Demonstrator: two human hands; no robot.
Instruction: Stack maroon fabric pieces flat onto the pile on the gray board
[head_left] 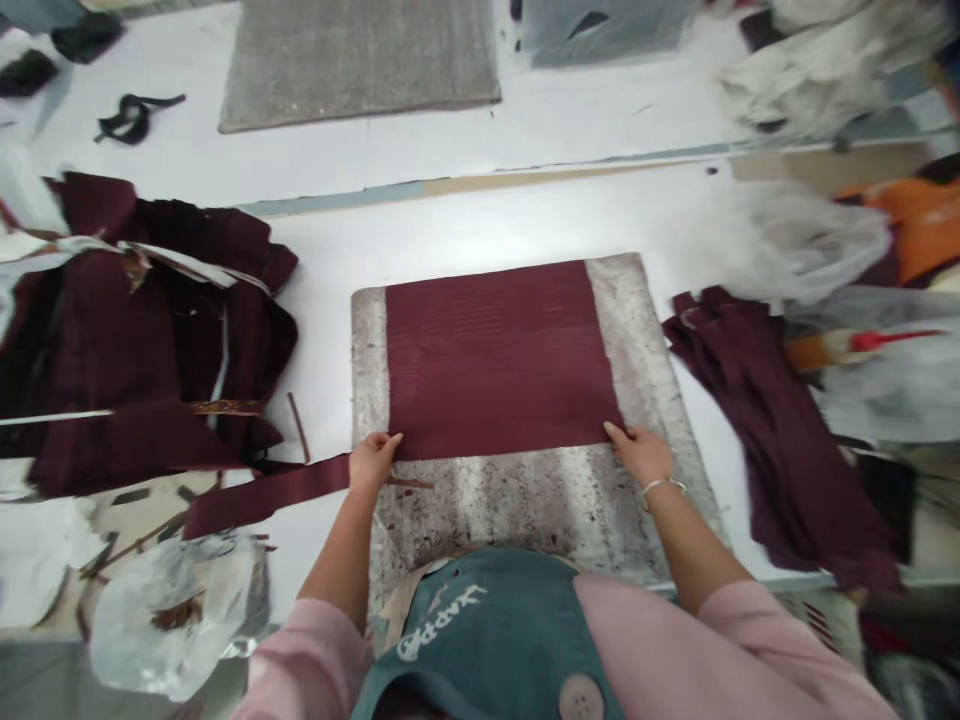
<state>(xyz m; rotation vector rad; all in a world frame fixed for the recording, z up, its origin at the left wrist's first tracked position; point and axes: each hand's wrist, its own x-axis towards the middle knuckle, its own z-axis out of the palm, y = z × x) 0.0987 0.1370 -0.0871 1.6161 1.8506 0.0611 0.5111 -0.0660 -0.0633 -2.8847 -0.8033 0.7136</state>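
Observation:
A flat maroon fabric panel [499, 365] lies on a worn, grey-stained board [630, 340] in front of me. My left hand [372, 462] pinches the panel's near left corner between thumb and fingers. At the near right corner, my right hand [643, 455], with a bracelet on the wrist, grips the edge in the same way. Faint wrinkles run across the panel's far half. A narrow maroon strip [277, 495] extends leftward from beside my left hand. Just right of that hand, a thin brown strip [411, 483] rests on the board.
Tied maroon fabric bundles [112, 350] are piled at the left, and a clear plastic bag [180, 610] sits below them. Long maroon pieces [787, 440] lie at the right beside crumpled plastic [810, 240]. Across the white table stands another grey board [360, 60] and a black strap [135, 118].

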